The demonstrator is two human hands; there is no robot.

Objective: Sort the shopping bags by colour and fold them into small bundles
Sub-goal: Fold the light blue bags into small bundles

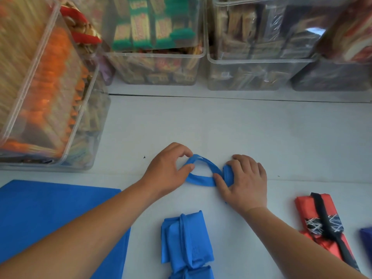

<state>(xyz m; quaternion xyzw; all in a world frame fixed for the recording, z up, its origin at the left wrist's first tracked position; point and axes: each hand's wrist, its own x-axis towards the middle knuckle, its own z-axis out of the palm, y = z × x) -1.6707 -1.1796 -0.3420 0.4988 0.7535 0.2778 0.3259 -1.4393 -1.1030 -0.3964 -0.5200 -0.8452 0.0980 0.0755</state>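
Note:
On the white table (261, 137), my right hand (246, 183) presses down on a folded blue bag (227, 173), mostly hidden under the palm. The bag's handle loop (201, 179) sticks out to the left, and my left hand (167, 172) pinches its left end between thumb and fingers. A folded blue bundle (186, 242) lies near the front, with another blue piece (193, 273) just below it. A flat blue bag (50, 214) lies unfolded at the lower left. A red folded bundle (310, 208) wrapped with a black strap sits at the lower right.
Clear plastic bins of packaged snacks line the back (157, 65) (259, 73) and the left side (50, 97). A dark blue item (366, 238) peeks in at the right edge. A small dark speck (144, 157) lies on the table.

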